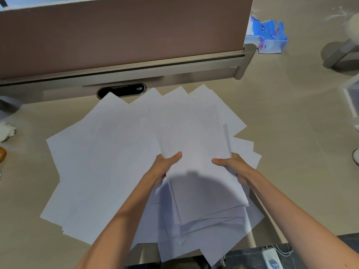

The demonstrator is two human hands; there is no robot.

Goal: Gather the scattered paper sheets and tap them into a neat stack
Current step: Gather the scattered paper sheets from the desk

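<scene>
Many white paper sheets (101, 162) lie fanned across the beige desk (291, 133), overlapping at different angles. My left hand (165, 166) grips the left edge of a loose bundle of sheets (194, 136) lifted above the pile, thumb on top. My right hand (231, 166) holds the same bundle at its right edge, thumb pointing inward. The bundle's edges are uneven, and one sheet sticks up at the right. More sheets (204, 226) lie under my forearms and hang over the desk's front edge.
A brown partition panel (120, 35) with a metal rail stands along the desk's back. A black cable port (124, 90) sits below it. A blue and white tissue pack (270, 35) is at the back right, crumpled paper (6, 131) at the left edge, a power strip (272, 257) below the desk.
</scene>
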